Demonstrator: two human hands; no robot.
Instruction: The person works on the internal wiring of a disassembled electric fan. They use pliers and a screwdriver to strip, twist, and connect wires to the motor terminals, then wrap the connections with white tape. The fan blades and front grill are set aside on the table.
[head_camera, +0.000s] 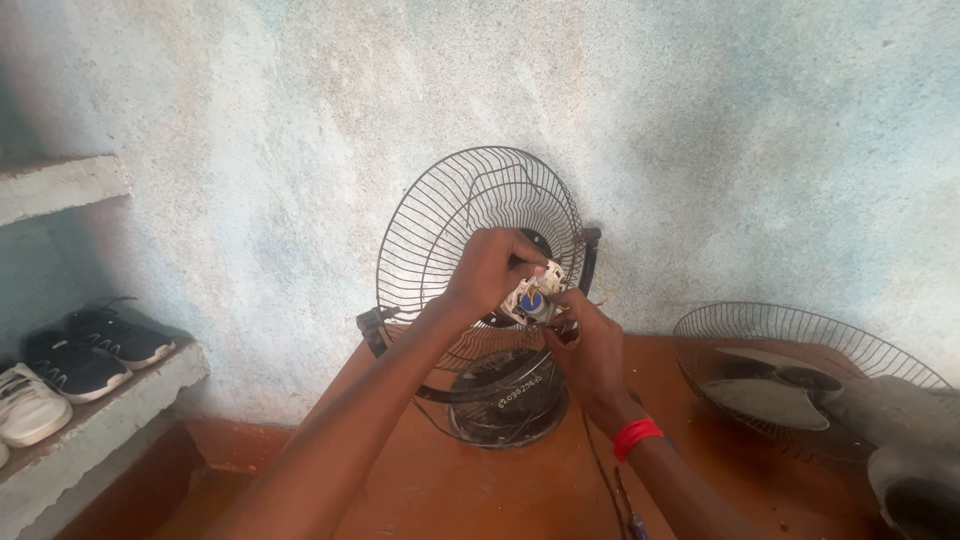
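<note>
Small white plastic switch block (535, 295): pinched by left hand (490, 268) and right hand (590, 350); round wire fan guard (440, 220) behind, near rough wall (250, 150)

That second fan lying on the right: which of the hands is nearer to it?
Right. The right hand is closer to the second fan; the left hand is farther, up at the wire guard.

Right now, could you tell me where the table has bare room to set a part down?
Bare table lies between the forearms, in front of the fan base. A smaller strip runs between the right hand and the second fan. Around the switch it is crowded.
</note>
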